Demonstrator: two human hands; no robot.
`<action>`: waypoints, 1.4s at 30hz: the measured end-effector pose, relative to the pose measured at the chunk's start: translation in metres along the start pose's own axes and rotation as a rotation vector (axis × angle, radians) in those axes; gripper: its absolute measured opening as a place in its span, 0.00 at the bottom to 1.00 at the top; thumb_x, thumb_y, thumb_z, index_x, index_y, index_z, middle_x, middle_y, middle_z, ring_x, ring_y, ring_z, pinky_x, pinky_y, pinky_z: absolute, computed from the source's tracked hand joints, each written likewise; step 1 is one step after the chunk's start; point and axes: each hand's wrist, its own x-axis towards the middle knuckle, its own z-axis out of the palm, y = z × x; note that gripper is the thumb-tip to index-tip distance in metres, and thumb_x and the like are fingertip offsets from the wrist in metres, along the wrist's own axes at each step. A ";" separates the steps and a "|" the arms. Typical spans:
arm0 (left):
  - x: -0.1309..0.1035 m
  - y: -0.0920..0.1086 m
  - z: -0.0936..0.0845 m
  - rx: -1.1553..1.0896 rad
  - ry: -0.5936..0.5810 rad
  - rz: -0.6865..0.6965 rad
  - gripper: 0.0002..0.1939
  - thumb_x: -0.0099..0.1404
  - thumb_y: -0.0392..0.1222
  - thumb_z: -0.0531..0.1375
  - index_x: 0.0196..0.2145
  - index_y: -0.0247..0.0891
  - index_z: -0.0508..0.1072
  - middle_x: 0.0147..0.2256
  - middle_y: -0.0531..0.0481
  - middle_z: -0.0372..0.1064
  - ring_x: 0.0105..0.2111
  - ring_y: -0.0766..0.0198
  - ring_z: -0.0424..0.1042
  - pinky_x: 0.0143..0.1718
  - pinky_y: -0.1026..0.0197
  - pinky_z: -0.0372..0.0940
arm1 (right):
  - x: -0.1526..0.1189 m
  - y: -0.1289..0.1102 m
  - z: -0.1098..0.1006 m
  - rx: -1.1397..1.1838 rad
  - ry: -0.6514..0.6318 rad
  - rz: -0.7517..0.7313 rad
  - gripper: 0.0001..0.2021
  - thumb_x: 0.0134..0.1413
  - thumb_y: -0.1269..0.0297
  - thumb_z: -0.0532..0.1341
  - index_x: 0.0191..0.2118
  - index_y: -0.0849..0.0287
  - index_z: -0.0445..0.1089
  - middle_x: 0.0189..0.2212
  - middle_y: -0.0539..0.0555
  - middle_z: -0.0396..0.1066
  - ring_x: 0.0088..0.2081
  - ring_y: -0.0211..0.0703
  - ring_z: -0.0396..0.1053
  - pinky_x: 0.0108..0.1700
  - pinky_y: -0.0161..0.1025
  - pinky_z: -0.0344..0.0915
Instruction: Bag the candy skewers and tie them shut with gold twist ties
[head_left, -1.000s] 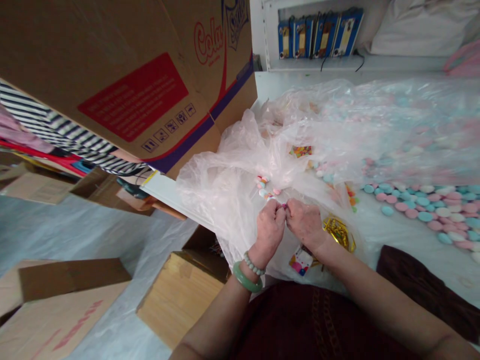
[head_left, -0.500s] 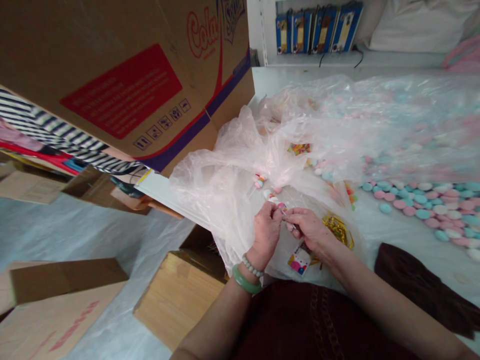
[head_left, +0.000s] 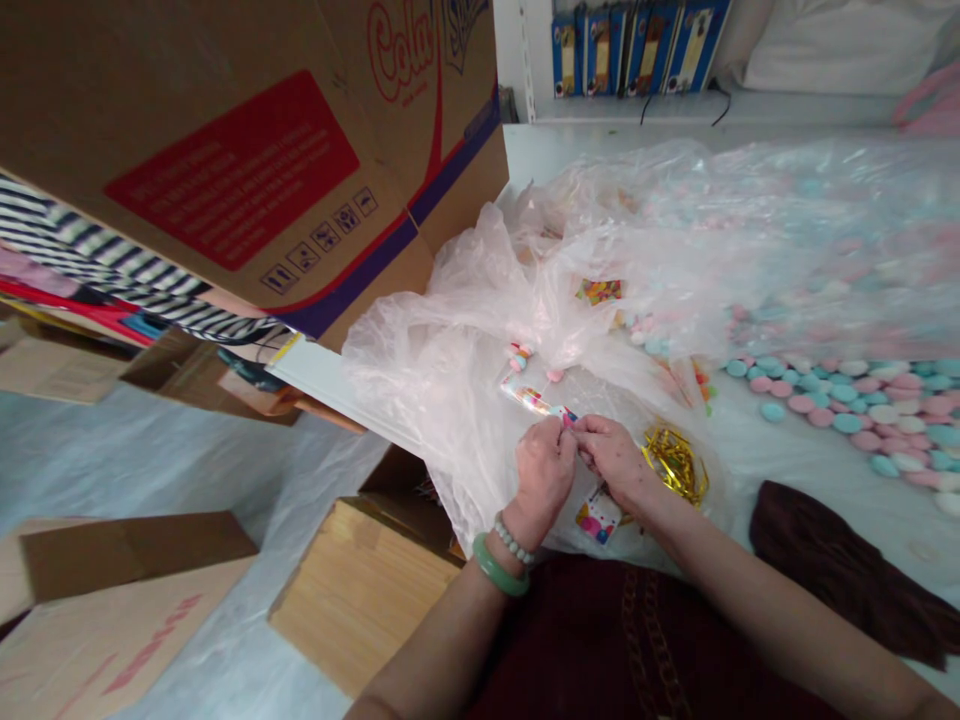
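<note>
My left hand (head_left: 546, 462) and my right hand (head_left: 609, 458) meet with fingertips pinched together at the near end of a small clear bag with a colourful print (head_left: 534, 400). The bag lies slanted away from the fingers, up and to the left. Any fine piece between the fingertips is hidden. Right beside my right wrist is a bunch of shiny gold twist ties (head_left: 675, 465). Below the hands lies a printed packet (head_left: 598, 520) with coloured dots. Past the held bag sit a little group of coloured candies (head_left: 519, 355) and a pink candy (head_left: 555, 375).
Crumpled clear plastic sheeting (head_left: 465, 350) covers much of the white table. Many pink, blue and white round candies (head_left: 847, 400) spread at the right, near a dark brown cloth (head_left: 832, 560). A large cola carton (head_left: 300, 150) stands at the left; open cardboard boxes (head_left: 135, 620) are on the floor.
My hands have drawn closer together and turned slightly, with the left one shifting a little right. More of the printed bag shows beyond the fingertips.
</note>
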 end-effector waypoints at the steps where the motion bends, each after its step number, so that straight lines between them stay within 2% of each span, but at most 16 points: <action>1: -0.001 0.000 0.000 0.000 -0.019 0.057 0.11 0.61 0.37 0.52 0.21 0.40 0.59 0.22 0.52 0.58 0.25 0.64 0.57 0.29 0.61 0.50 | 0.002 0.002 0.000 -0.071 0.013 -0.047 0.06 0.40 0.62 0.58 0.19 0.56 0.62 0.14 0.42 0.53 0.19 0.33 0.50 0.22 0.34 0.44; 3: -0.002 0.001 -0.002 -0.021 -0.047 0.131 0.10 0.62 0.36 0.51 0.22 0.40 0.58 0.23 0.52 0.57 0.26 0.64 0.57 0.30 0.61 0.51 | 0.006 0.004 0.000 -0.246 0.058 -0.159 0.06 0.42 0.63 0.56 0.19 0.56 0.63 0.15 0.44 0.56 0.21 0.36 0.53 0.25 0.35 0.48; 6: -0.004 0.000 -0.006 -0.089 -0.081 0.168 0.11 0.63 0.37 0.51 0.23 0.40 0.58 0.23 0.53 0.57 0.26 0.65 0.57 0.31 0.61 0.52 | 0.012 0.002 0.001 -0.500 0.135 -0.310 0.08 0.47 0.64 0.53 0.20 0.56 0.64 0.18 0.47 0.61 0.25 0.38 0.57 0.29 0.36 0.50; 8: -0.004 -0.001 -0.008 -0.164 -0.083 0.140 0.11 0.63 0.37 0.52 0.23 0.39 0.59 0.23 0.54 0.57 0.26 0.65 0.57 0.31 0.61 0.52 | 0.015 -0.002 0.002 -0.585 0.156 -0.361 0.09 0.49 0.65 0.53 0.21 0.56 0.64 0.19 0.48 0.62 0.26 0.39 0.59 0.30 0.37 0.51; 10: -0.003 -0.003 -0.009 -0.274 -0.056 0.062 0.11 0.64 0.38 0.53 0.23 0.38 0.62 0.23 0.55 0.58 0.26 0.66 0.57 0.31 0.62 0.53 | 0.017 -0.004 0.002 -0.571 0.153 -0.360 0.09 0.50 0.63 0.54 0.22 0.56 0.65 0.19 0.47 0.63 0.25 0.39 0.60 0.29 0.36 0.52; 12: -0.001 -0.005 -0.010 -0.422 0.006 -0.042 0.10 0.63 0.39 0.54 0.24 0.38 0.65 0.23 0.55 0.60 0.27 0.67 0.59 0.31 0.63 0.55 | 0.017 -0.005 0.001 -0.501 0.154 -0.323 0.06 0.50 0.60 0.57 0.29 0.56 0.68 0.18 0.46 0.62 0.24 0.39 0.61 0.28 0.36 0.54; 15: 0.001 -0.006 -0.011 -0.639 0.051 -0.150 0.07 0.61 0.41 0.57 0.27 0.37 0.70 0.25 0.55 0.64 0.28 0.67 0.62 0.33 0.63 0.57 | 0.014 -0.002 -0.001 -0.441 0.123 -0.294 0.16 0.50 0.60 0.58 0.46 0.56 0.68 0.16 0.43 0.62 0.21 0.40 0.62 0.27 0.35 0.55; 16: 0.001 -0.006 -0.012 -0.683 0.049 -0.163 0.08 0.61 0.41 0.57 0.27 0.37 0.70 0.25 0.55 0.64 0.28 0.67 0.61 0.33 0.63 0.57 | 0.012 -0.001 -0.001 -0.451 0.107 -0.310 0.17 0.51 0.61 0.57 0.48 0.56 0.68 0.16 0.43 0.63 0.21 0.40 0.62 0.27 0.35 0.56; 19: -0.003 -0.002 -0.011 -0.664 0.019 -0.133 0.11 0.62 0.42 0.56 0.24 0.37 0.67 0.23 0.55 0.60 0.27 0.67 0.59 0.31 0.63 0.56 | 0.008 0.001 -0.001 -0.587 0.138 -0.447 0.11 0.56 0.63 0.54 0.41 0.55 0.72 0.20 0.47 0.68 0.24 0.40 0.65 0.30 0.36 0.57; 23: -0.007 0.002 -0.006 -0.549 -0.047 -0.052 0.12 0.63 0.39 0.55 0.22 0.38 0.63 0.24 0.56 0.57 0.28 0.67 0.56 0.32 0.63 0.54 | 0.004 0.000 0.001 -0.892 0.220 -0.648 0.11 0.61 0.65 0.52 0.33 0.57 0.71 0.26 0.53 0.72 0.28 0.42 0.68 0.31 0.37 0.54; 27: -0.008 0.004 -0.002 -0.736 -0.043 -0.104 0.11 0.64 0.43 0.55 0.25 0.37 0.65 0.26 0.55 0.59 0.30 0.67 0.58 0.34 0.63 0.56 | 0.002 0.001 0.000 -1.124 0.200 -0.780 0.13 0.64 0.68 0.49 0.34 0.59 0.70 0.27 0.55 0.73 0.28 0.41 0.67 0.30 0.37 0.51; 30: -0.010 0.005 -0.001 -0.880 -0.065 -0.140 0.11 0.62 0.46 0.58 0.27 0.36 0.68 0.27 0.53 0.63 0.31 0.66 0.60 0.37 0.63 0.58 | 0.003 0.005 -0.001 -1.163 0.267 -0.794 0.14 0.64 0.69 0.49 0.34 0.60 0.70 0.27 0.57 0.73 0.28 0.42 0.66 0.31 0.38 0.51; 33: -0.013 0.005 0.000 -1.083 -0.164 -0.301 0.15 0.60 0.52 0.60 0.28 0.36 0.70 0.28 0.52 0.65 0.30 0.65 0.63 0.36 0.62 0.61 | 0.003 0.007 -0.003 -1.097 0.361 -0.756 0.13 0.63 0.67 0.50 0.33 0.59 0.70 0.25 0.57 0.72 0.28 0.43 0.65 0.31 0.39 0.51; 36: -0.010 0.002 0.001 -1.396 -0.425 -0.649 0.22 0.60 0.60 0.59 0.31 0.35 0.72 0.30 0.47 0.70 0.30 0.63 0.68 0.34 0.59 0.64 | 0.000 0.009 -0.003 -1.062 0.354 -0.790 0.13 0.61 0.66 0.50 0.30 0.58 0.70 0.24 0.56 0.72 0.28 0.43 0.65 0.33 0.39 0.52; 38: -0.005 -0.002 0.002 -1.556 -0.549 -0.802 0.22 0.60 0.60 0.59 0.32 0.35 0.73 0.31 0.46 0.71 0.30 0.62 0.70 0.34 0.58 0.66 | -0.004 0.009 -0.003 -1.052 0.303 -0.830 0.14 0.61 0.65 0.50 0.29 0.57 0.70 0.24 0.56 0.72 0.28 0.43 0.65 0.34 0.39 0.53; 42: 0.002 -0.004 0.005 -1.725 -0.435 -0.838 0.10 0.61 0.45 0.63 0.29 0.35 0.72 0.30 0.50 0.72 0.31 0.65 0.70 0.37 0.61 0.67 | -0.008 0.010 -0.001 -0.916 0.259 -0.811 0.14 0.61 0.65 0.50 0.30 0.58 0.70 0.27 0.56 0.73 0.30 0.43 0.67 0.37 0.38 0.57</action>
